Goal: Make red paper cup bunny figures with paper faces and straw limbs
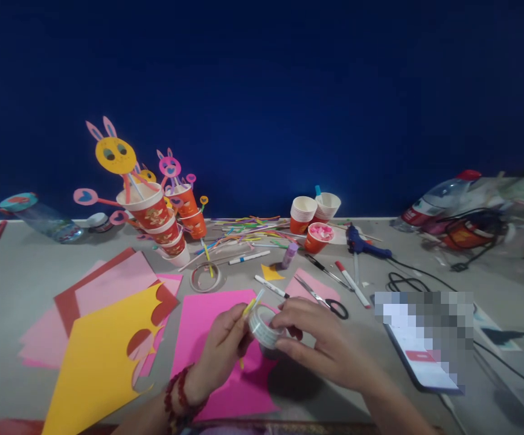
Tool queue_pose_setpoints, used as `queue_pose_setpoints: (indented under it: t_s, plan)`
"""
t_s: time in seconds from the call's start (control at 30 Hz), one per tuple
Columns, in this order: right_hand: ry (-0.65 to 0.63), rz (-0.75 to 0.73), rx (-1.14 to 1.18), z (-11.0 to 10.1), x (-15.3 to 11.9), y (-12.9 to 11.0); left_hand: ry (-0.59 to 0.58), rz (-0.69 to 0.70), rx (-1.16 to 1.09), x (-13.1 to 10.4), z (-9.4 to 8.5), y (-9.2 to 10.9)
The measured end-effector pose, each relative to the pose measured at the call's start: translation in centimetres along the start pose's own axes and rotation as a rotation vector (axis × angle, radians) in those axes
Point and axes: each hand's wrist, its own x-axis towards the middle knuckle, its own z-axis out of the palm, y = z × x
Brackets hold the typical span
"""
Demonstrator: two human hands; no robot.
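My left hand [226,336] is closed on a thin yellow stick [248,307] with a pale, translucent tip. Just beside it, my right hand [309,336] has its fingers wrapped round a roll of clear tape [261,332], holding it tilted in the air. The two hands nearly meet at the roll, and my left fingertips are partly hidden behind it. Beneath them lies a bright pink paper sheet [198,338]. Scissors [319,296] with black handles rest on a light pink paper piece just beyond my right hand.
Cut yellow paper [94,350] and other sheets lie left. Stacked red cups [151,211] with paper rabbits stand behind them. Pipe cleaners [253,232] lie along the wall. A blue glue gun [366,244], its cord and a phone [425,350] are on the right.
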Motion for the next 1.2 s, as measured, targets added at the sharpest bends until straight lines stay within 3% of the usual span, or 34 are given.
queue_pose_setpoints:
  t_s: [0.3,0.53,0.83,1.03,1.2]
  plan:
    - [-0.018,0.018,-0.028,-0.5,-0.4,0.2,0.013,-0.051,-0.081,-0.3,-0.3,-0.1]
    - [0.015,0.062,-0.056,-0.2,-0.3,0.6,-0.080,-0.121,-0.175,-0.3,-0.6,0.0]
    - [0.028,0.057,-0.039,-0.1,-0.2,1.1,-0.113,-0.193,-0.244,-0.1,-0.1,0.1]
    - [0.011,0.078,-0.031,0.3,-0.2,1.5,-0.051,-0.150,-0.148,0.2,0.0,-0.3]
    - [0.006,0.086,-0.036,0.7,-0.3,2.0,0.009,-0.003,0.095,0.6,-0.6,-0.5]
